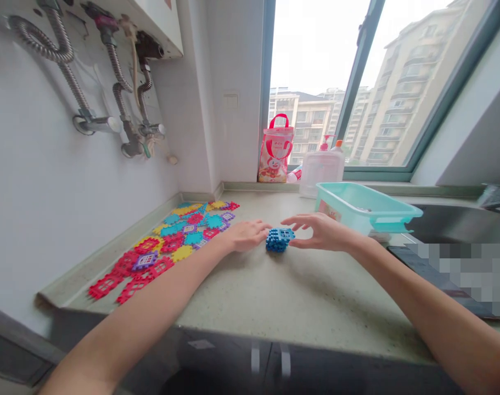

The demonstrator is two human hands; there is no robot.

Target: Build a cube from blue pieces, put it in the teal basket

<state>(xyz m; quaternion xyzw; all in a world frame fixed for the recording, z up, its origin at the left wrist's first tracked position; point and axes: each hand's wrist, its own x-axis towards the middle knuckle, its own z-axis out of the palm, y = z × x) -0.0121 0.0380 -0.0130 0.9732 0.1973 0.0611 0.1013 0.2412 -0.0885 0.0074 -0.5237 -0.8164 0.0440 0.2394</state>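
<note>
A small stack of blue interlocking plastic tiles (277, 241), with a window-shaped lattice on top, stands on the counter between my two hands. My left hand (248, 236) is on the left of it, palm down, fingers stretched toward the stack and holding nothing. My right hand (318, 231) is on the other side, with thumb and fingers spread apart at the stack's right edge. Whether any fingertips touch the tiles, I cannot tell. Beyond my left forearm lie many loose tiles (181, 253) in red, yellow, blue and purple, some gear-shaped, some window-shaped.
A turquoise plastic basin (369, 203) sits at the back right, beside the metal sink (447, 219). Near the window are a pink handled bag (275, 156) and a translucent jug (321, 170). A dark board (431, 274) lies right of my forearm. Pipes (120, 99) hang on the left wall.
</note>
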